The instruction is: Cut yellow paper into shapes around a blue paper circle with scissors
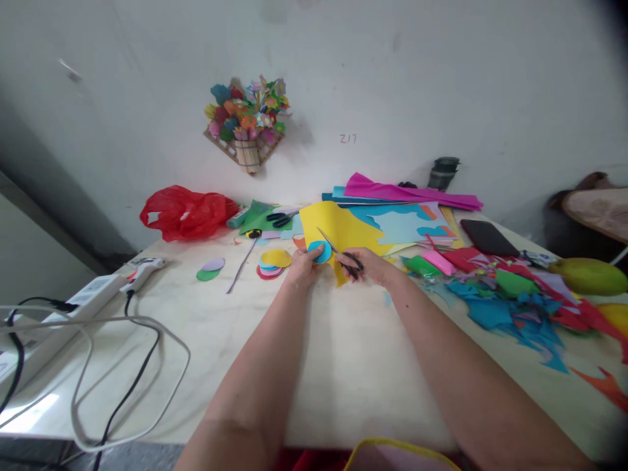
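My left hand (305, 265) pinches a blue paper circle (322, 252) against a large yellow paper sheet (326, 222), which rises behind it. In my right hand (366, 265) is a pair of black-handled scissors (352, 264), fingers wrapped around the handles. Their blades point up and left, at the yellow sheet close to the circle's right edge. A cut yellow flap hangs below the scissors. Just left of my left hand lies a pile of coloured paper circles (275, 260), yellow on top. Farther left, a purple circle (214, 263) overlaps a green circle (208, 275).
Paper scraps (520, 307) cover the right side, near a dark phone-like slab (488, 237). At the back are a red plastic bag (189, 212), a second pair of scissors (280, 218) and rolled magenta paper (412, 191). A glue gun (143, 273), power strip (93, 294) and looping cables lie left.
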`<state>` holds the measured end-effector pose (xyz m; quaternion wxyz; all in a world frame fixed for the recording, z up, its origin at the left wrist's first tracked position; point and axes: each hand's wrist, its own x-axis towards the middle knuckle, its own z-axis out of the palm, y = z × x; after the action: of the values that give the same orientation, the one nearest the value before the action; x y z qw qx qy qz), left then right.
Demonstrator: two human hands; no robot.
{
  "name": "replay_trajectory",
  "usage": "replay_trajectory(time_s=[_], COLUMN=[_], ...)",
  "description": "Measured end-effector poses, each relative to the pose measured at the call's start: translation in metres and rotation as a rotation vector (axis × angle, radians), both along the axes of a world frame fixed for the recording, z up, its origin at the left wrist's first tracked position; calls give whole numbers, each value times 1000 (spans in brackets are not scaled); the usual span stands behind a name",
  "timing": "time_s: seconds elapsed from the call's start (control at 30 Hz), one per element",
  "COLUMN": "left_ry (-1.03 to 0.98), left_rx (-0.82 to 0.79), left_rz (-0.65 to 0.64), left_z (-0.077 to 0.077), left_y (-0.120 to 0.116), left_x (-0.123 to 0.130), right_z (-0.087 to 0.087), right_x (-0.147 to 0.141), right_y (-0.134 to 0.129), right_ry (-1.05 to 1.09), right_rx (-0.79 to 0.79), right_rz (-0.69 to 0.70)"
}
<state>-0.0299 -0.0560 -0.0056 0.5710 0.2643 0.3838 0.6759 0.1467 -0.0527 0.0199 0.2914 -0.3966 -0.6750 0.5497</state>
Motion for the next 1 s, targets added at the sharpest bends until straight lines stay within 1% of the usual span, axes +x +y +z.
replay_trajectory(time_s=[0.47, 0.63, 1.0], left_ry=[-25, 5, 11], left_rx=[7, 12, 1], left_rz=[12, 12, 16], left_z=[-2, -5, -5], left_y=[2, 3, 5], left_x=[1, -1, -1], right_z=[-4, -2, 1], right_x=[-2, -2, -3], right_y=[0, -1, -3], right_ry=[32, 19, 6], right_rx=[-16, -14, -16], right_rz=[-12, -25, -29])
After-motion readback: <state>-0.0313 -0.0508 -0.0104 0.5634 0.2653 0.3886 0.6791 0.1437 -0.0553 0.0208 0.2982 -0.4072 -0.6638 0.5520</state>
